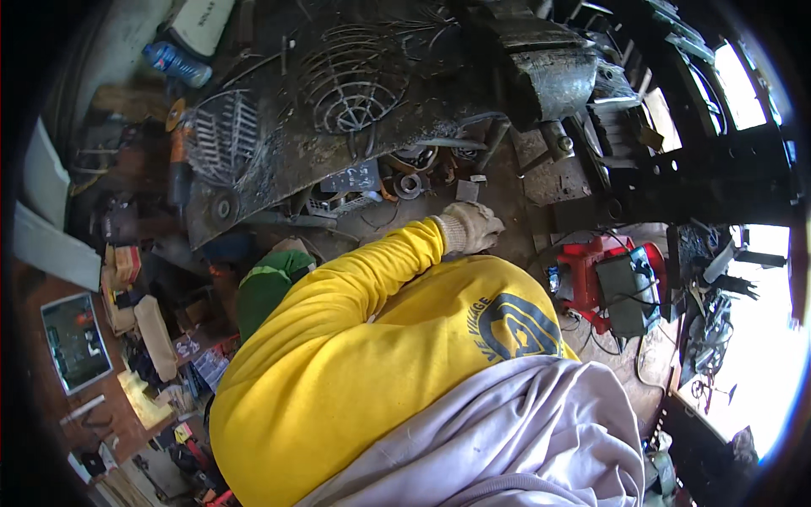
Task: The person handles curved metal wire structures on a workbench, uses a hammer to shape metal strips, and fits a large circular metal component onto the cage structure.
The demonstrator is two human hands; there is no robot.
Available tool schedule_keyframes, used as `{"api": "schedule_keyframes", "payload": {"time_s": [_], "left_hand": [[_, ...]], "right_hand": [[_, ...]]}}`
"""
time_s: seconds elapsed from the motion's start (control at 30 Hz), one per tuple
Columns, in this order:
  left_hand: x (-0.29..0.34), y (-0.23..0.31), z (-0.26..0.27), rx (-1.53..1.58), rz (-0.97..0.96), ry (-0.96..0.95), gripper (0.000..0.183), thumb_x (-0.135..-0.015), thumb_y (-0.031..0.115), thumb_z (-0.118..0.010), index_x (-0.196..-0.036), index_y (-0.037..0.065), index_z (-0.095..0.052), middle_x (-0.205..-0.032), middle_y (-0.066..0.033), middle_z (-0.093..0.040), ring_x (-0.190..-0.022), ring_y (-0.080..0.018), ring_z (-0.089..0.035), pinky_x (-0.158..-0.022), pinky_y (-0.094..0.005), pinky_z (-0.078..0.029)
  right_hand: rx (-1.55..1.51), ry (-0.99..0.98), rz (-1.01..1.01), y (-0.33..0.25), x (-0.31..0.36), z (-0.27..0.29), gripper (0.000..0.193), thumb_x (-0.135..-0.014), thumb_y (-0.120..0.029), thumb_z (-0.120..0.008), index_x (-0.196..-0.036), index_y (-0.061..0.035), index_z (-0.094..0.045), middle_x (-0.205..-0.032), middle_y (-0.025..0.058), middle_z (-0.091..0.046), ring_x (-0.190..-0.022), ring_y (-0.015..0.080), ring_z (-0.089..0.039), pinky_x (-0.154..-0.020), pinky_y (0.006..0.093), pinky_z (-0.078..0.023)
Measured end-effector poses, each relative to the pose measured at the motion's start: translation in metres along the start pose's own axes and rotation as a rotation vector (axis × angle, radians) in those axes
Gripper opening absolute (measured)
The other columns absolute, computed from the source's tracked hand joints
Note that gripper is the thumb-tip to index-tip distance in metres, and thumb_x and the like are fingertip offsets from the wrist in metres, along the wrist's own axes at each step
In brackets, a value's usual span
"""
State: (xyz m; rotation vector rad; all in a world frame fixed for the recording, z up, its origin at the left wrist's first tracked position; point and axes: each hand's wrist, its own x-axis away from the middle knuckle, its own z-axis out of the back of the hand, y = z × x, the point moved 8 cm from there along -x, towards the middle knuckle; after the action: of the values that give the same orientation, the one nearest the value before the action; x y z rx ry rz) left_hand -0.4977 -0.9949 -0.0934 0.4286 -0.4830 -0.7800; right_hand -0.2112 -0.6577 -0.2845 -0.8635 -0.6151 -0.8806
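My left hand (471,228), in a pale knitted work glove, reaches across in front of my body at the end of a yellow sleeve (376,269). Its fingers curl inward, and whatever they hold, if anything, is hidden. My right hand is out of sight. Beyond the glove stands a dark metal workbench (283,165). On it lie a rounded grille of metal bars (351,106) and a slatted metal piece (224,139). An orange angle grinder (178,156) rests at the bench's left end.
A large vise (553,80) sits at the bench's right end. A red plastic stool (583,275) carries a grey box (629,291) with cables on the right. A plastic bottle (177,65) lies at the far left. Under the bench is a crate (342,205) with loose parts.
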Motion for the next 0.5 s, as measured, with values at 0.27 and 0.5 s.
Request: {"api": "schedule_keyframes", "payload": {"time_s": [0.27,0.5], "left_hand": [[0.040,-0.059,-0.066,-0.014,0.102,-0.365,0.043,-0.091,0.040,-0.056,-0.120,0.010,-0.067,-0.119,-0.0183,-0.068,-0.114,-0.0358,-0.064,-0.096,-0.0491,-0.051],[0.033,-0.081,-0.085,-0.087,0.086,-0.499,0.044,-0.089,0.039,-0.056,-0.117,0.007,-0.068,-0.122,-0.0210,-0.066,-0.118,-0.0389,-0.060,-0.102,-0.0477,-0.048]], "right_hand": [[-0.163,-0.003,0.201,-0.057,0.007,-0.036,0.043,-0.091,-0.039,-0.067,-0.118,-0.0047,-0.070,-0.111,0.0163,-0.073,-0.104,0.0268,-0.069,-0.089,0.0354,-0.052],[-0.042,0.140,0.045,-0.045,0.070,-0.031,0.047,-0.091,-0.047,-0.061,-0.111,-0.0063,-0.074,-0.112,0.0211,-0.071,-0.107,0.0336,-0.068,-0.092,0.0407,-0.051]]}}
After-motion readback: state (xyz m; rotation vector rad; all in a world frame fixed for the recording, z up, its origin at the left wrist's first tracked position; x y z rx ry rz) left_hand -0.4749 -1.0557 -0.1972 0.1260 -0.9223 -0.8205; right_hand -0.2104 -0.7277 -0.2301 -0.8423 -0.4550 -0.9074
